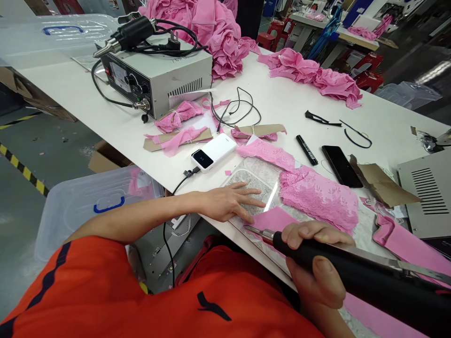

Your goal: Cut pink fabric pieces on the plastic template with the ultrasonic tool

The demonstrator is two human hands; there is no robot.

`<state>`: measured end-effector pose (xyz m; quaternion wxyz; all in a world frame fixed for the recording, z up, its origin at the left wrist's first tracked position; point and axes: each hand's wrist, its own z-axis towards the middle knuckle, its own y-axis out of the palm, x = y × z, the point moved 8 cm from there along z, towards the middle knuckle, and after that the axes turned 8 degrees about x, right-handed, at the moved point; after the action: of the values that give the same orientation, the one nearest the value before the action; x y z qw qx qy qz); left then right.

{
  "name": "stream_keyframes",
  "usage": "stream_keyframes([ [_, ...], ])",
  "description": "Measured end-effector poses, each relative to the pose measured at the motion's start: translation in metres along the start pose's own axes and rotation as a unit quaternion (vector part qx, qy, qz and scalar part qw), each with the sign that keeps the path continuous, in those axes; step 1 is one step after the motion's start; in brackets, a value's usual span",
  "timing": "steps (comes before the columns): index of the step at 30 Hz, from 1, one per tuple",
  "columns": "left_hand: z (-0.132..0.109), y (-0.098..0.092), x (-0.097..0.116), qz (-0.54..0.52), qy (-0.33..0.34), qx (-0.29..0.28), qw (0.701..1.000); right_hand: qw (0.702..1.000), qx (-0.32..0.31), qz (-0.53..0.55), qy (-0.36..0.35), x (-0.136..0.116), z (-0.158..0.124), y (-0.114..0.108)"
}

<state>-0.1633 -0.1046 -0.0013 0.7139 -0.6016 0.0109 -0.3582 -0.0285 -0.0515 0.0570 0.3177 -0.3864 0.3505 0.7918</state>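
My right hand point(319, 258) is wrapped round a black handheld ultrasonic cutter point(355, 267), thick in the body with a slim metal tip. That tip meets the left edge of a flat piece of pink fabric point(275, 217). My left hand point(229, 202) lies flat with fingers spread, its thumb at the fabric's edge close to the tip. Beneath the left fingers is a clear plastic template point(243, 177) over a grey speckled surface. Folded pink lace point(319, 199) lies just beyond my right hand. Whether the tip has pierced the fabric I cannot tell.
A control box point(183, 70) with a second black handpiece point(136, 33) on top stands at the back left. Around the table are a white power bank point(214, 152), a marker point(306, 150), a phone point(341, 165), and a heap of pink fabric point(218, 37). Another vented box point(428, 190) stands right.
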Motion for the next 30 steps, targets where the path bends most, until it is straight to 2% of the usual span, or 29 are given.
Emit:
stream_keyframes([
  [12, -0.001, -0.003, 0.0, 0.004, -0.011, -0.004, 1.0, 1.0, -0.015, 0.003, -0.002, -0.003, 0.002, 0.005],
  [15, -0.003, -0.006, 0.002, -0.004, -0.008, 0.009, 1.0, 0.999, 0.029, -0.007, -0.013, -0.006, 0.008, -0.009],
  [19, -0.003, -0.009, 0.007, -0.014, -0.003, 0.056, 0.998, 0.989, 0.125, -0.045, -0.071, -0.013, 0.024, -0.043],
  [22, 0.004, -0.005, 0.012, 0.002, 0.001, 0.08, 0.997, 0.977, 0.185, -0.065, -0.086, -0.011, 0.034, -0.063],
  [25, 0.013, 0.003, 0.015, 0.035, 0.007, 0.084, 0.996, 0.973, 0.206, -0.067, -0.085, -0.005, 0.038, -0.07],
  [30, 0.023, 0.011, 0.016, 0.074, 0.013, 0.081, 0.994, 0.974, 0.201, -0.068, -0.073, 0.002, 0.039, -0.068],
])
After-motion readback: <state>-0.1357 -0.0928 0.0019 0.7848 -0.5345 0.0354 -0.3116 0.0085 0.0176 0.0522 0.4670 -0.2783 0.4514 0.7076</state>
